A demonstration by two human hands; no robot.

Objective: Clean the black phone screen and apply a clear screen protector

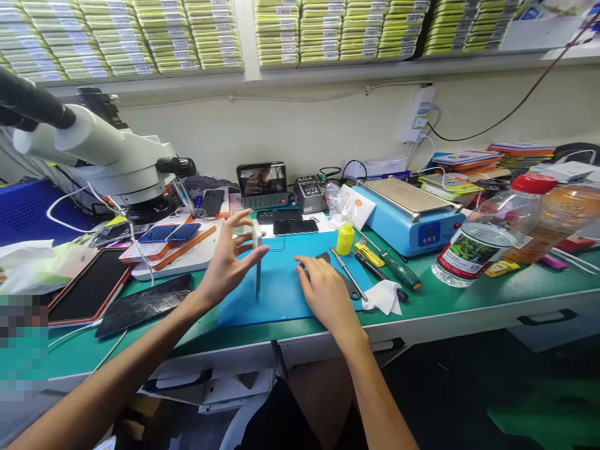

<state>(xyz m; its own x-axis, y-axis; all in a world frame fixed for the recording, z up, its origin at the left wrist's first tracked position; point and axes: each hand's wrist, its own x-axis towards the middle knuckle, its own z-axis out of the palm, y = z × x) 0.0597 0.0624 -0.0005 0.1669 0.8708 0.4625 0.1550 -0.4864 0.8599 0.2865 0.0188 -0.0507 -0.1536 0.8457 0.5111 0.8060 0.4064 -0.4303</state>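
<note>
Raised at the left of the blue mat (276, 306), my left hand (234, 250) grips a thin, pale, phone-like slab (258, 269) between thumb and fingers. The slab stands upright and shows me mostly its edge, so its faces are hidden. My right hand (325, 289) lies palm down with its fingers bent over a dark flat plate (350, 289), which it partly covers. Whether the fingers pinch anything is hidden from me. Just right of that hand are a metal pen-shaped tool (347, 272) and a crumpled white tissue (385, 296). A yellow bottle (345, 238) stands behind them.
A microscope (117, 156) rises at the left, above phones and a cracked dark tablet (145, 304). To the right are a blue heating plate (412, 215), a green-handled screwdriver (399, 269) and a water bottle (478, 247). A small screen device (262, 184) stands at the back.
</note>
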